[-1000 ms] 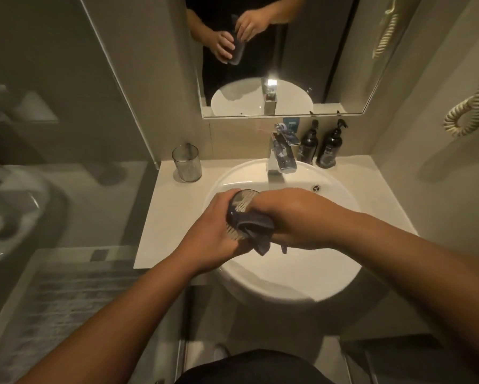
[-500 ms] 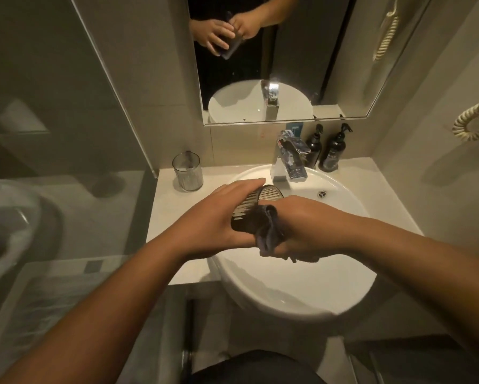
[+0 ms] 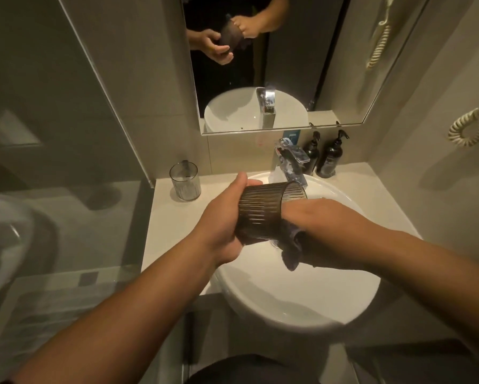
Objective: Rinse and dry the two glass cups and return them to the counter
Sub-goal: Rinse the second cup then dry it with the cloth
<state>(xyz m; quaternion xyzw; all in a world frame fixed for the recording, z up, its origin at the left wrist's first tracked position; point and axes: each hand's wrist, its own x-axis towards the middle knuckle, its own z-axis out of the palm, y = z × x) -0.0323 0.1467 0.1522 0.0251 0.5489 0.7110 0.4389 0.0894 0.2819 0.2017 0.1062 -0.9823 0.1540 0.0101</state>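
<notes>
Centre frame, the ribbed glass cup (image 3: pixel 263 214) is up over the sink basin (image 3: pixel 302 300), tipped on its side with the mouth pointing toward the tap (image 3: pixel 291 162), and it is getting its drying right now. The left hand (image 3: pixel 221 225) wraps it from the left, thumb riding up over the top edge, fingers curled underneath, a full firm grip around the body. The right hand (image 3: pixel 324 228) comes in from the right, pressed against the cup's side with a dark cloth (image 3: pixel 291 250) bunched beneath it; a tail of that cloth hangs just below the cup. How the right fingers sit on the cloth is hidden, though they look closed on it. Both forearms reach in from the lower corners and meet over the basin. Out to the left, the second glass cup (image 3: pixel 185 182) stands upright on the pale counter (image 3: pixel 166 225), near the wall at centre left, well apart from the action; whether it is already rinsed and dried I cannot tell from here. No water seems to be running. So by my reading this cup is mid-wipe and has yet to go back to the counter. Two dark pump bottles (image 3: pixel 331 156) stand behind the tap, and the mirror (image 3: pixel 288 79) in the upper middle shows the same two hands on the cup.
</notes>
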